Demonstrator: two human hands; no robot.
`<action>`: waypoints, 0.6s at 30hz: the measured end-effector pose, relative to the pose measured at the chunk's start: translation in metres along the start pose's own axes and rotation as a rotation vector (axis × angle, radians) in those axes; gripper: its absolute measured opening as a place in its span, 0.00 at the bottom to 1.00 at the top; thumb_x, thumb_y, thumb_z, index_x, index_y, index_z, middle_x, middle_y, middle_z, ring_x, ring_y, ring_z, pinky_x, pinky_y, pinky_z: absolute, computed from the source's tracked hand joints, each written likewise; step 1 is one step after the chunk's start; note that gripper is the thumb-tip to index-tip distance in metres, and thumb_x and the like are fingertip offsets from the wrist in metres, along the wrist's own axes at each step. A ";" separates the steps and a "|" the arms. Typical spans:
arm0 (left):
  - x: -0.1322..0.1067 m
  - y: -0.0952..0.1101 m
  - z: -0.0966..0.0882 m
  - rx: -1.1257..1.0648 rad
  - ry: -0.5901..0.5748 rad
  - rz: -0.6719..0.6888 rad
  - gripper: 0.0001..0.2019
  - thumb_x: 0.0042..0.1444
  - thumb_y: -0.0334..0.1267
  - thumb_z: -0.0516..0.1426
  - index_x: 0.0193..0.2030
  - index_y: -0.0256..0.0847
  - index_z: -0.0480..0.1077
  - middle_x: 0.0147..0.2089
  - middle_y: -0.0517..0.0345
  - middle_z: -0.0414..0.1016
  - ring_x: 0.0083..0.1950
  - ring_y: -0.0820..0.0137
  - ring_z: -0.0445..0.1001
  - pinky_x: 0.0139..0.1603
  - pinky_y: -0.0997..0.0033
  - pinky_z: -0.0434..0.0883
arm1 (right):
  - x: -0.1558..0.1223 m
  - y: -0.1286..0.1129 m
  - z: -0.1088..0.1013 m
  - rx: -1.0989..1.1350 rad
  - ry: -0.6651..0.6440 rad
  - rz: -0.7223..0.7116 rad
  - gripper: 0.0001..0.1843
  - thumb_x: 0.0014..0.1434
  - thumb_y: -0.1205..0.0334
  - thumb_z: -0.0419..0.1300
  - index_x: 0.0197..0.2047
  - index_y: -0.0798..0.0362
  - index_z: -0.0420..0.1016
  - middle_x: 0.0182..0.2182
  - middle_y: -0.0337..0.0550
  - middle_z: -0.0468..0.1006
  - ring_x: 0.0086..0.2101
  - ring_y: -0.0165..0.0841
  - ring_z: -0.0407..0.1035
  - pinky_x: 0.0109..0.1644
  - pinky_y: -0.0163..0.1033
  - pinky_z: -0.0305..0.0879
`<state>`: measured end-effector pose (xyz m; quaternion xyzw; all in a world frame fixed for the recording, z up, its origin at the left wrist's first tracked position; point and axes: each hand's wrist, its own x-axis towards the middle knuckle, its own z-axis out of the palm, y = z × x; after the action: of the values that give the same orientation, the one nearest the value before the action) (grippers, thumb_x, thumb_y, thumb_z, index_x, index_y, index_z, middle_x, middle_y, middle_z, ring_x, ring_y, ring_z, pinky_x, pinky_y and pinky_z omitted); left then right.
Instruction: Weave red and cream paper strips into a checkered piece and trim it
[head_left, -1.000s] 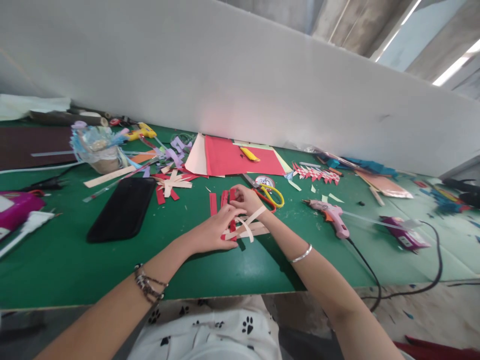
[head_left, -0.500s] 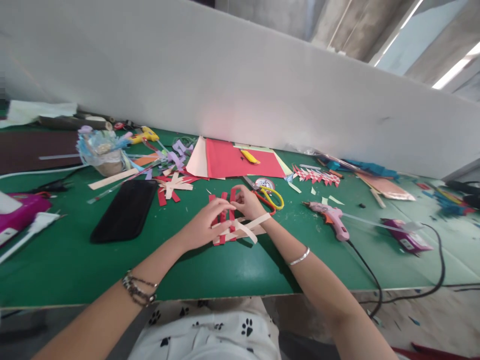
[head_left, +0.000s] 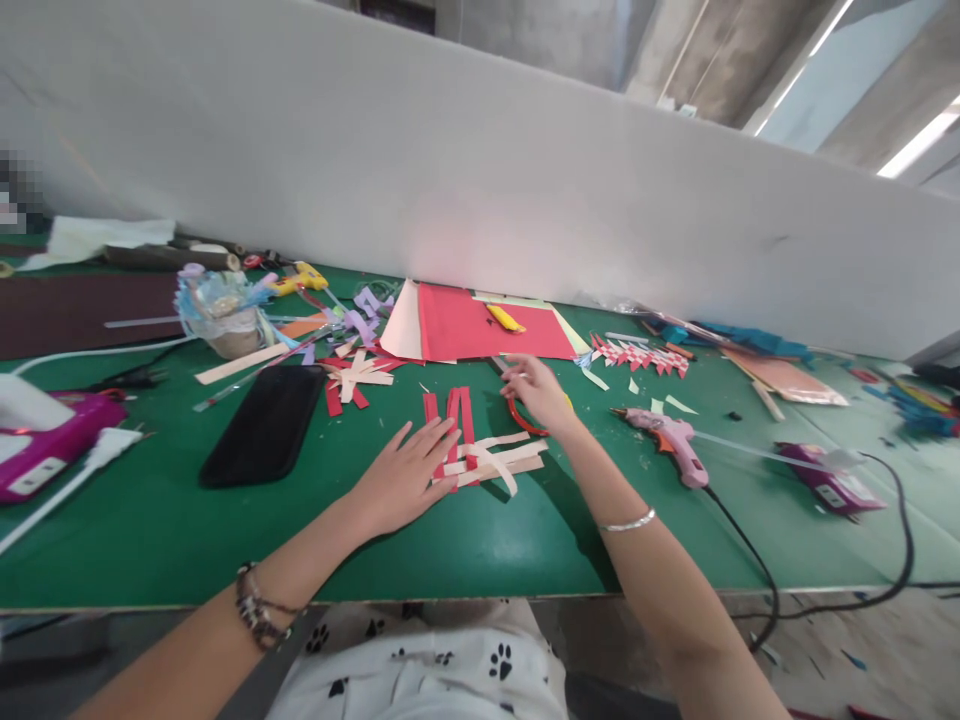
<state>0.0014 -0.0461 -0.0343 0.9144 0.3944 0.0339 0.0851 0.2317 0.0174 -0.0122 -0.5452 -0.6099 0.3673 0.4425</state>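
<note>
Left grip [head_left: 401, 475] spread over red strips [head_left: 466, 415]; long axes run front-to-back.

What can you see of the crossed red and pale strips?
The crossed strips look like flat paper. Red ones run front to back; pale ones cross them, ends trailing right, one curving nearer. They lie on the green table, the left hand covering part of their left side.
</note>
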 end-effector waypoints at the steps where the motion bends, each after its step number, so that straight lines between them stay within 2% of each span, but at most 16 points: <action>1: 0.000 0.000 0.000 0.001 -0.013 0.000 0.27 0.63 0.51 0.40 0.66 0.43 0.49 0.69 0.53 0.44 0.68 0.64 0.44 0.66 0.56 0.40 | -0.003 -0.007 -0.010 -0.004 0.038 -0.009 0.12 0.56 0.66 0.46 0.44 0.53 0.61 0.33 0.38 0.67 0.28 0.25 0.67 0.37 0.35 0.67; 3: 0.000 0.000 0.000 -0.002 -0.029 0.000 0.27 0.63 0.50 0.40 0.66 0.42 0.49 0.69 0.53 0.44 0.68 0.63 0.44 0.65 0.55 0.41 | -0.017 -0.023 -0.025 -0.024 0.092 -0.048 0.09 0.58 0.62 0.46 0.41 0.53 0.63 0.32 0.40 0.69 0.30 0.27 0.66 0.39 0.36 0.65; 4: 0.000 0.001 0.000 -0.004 -0.029 0.002 0.27 0.63 0.50 0.40 0.66 0.42 0.49 0.69 0.53 0.44 0.68 0.63 0.44 0.65 0.55 0.41 | -0.026 -0.031 -0.028 -0.097 0.089 -0.113 0.09 0.58 0.60 0.48 0.40 0.52 0.65 0.32 0.40 0.70 0.31 0.28 0.66 0.40 0.36 0.64; 7: 0.000 0.002 0.001 -0.011 -0.010 0.006 0.27 0.63 0.51 0.39 0.66 0.42 0.49 0.68 0.53 0.45 0.68 0.62 0.44 0.65 0.54 0.42 | -0.059 -0.047 -0.017 -0.384 -0.172 -0.248 0.11 0.57 0.56 0.53 0.42 0.51 0.68 0.35 0.42 0.72 0.36 0.32 0.67 0.41 0.37 0.61; 9: 0.000 0.002 0.002 -0.012 0.004 0.010 0.27 0.63 0.52 0.39 0.65 0.43 0.50 0.68 0.52 0.46 0.68 0.61 0.45 0.65 0.54 0.42 | -0.074 -0.048 -0.001 -0.529 -0.304 -0.266 0.15 0.56 0.55 0.55 0.46 0.51 0.68 0.40 0.45 0.73 0.41 0.35 0.67 0.43 0.39 0.59; 10: 0.000 0.002 0.002 -0.011 0.006 0.013 0.27 0.63 0.52 0.39 0.65 0.43 0.51 0.68 0.52 0.46 0.68 0.61 0.45 0.65 0.54 0.42 | -0.078 -0.046 0.006 -0.591 -0.345 -0.266 0.15 0.56 0.56 0.56 0.46 0.51 0.68 0.39 0.46 0.73 0.41 0.36 0.67 0.43 0.39 0.57; 13: 0.000 0.002 0.001 -0.008 -0.006 0.017 0.27 0.63 0.51 0.40 0.65 0.43 0.51 0.68 0.52 0.46 0.68 0.61 0.46 0.65 0.53 0.42 | -0.078 -0.034 0.019 -0.730 -0.427 -0.243 0.11 0.55 0.68 0.54 0.42 0.51 0.69 0.30 0.40 0.74 0.36 0.35 0.67 0.44 0.41 0.51; 15: 0.001 0.002 0.000 -0.012 -0.022 0.016 0.27 0.62 0.50 0.41 0.65 0.43 0.51 0.68 0.52 0.45 0.68 0.61 0.45 0.65 0.53 0.42 | -0.072 -0.027 0.019 -0.782 -0.406 -0.237 0.14 0.54 0.74 0.50 0.40 0.51 0.70 0.27 0.38 0.73 0.34 0.33 0.67 0.44 0.41 0.49; 18: 0.001 0.002 -0.001 -0.020 -0.042 0.010 0.27 0.62 0.50 0.42 0.66 0.43 0.49 0.69 0.52 0.44 0.68 0.61 0.44 0.65 0.52 0.41 | -0.064 -0.024 0.011 -0.705 -0.374 -0.205 0.17 0.53 0.74 0.49 0.43 0.52 0.68 0.27 0.37 0.71 0.31 0.30 0.65 0.42 0.40 0.51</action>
<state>0.0036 -0.0467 -0.0327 0.9160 0.3874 0.0193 0.1024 0.2140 -0.0491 -0.0027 -0.5240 -0.8193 0.1825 0.1443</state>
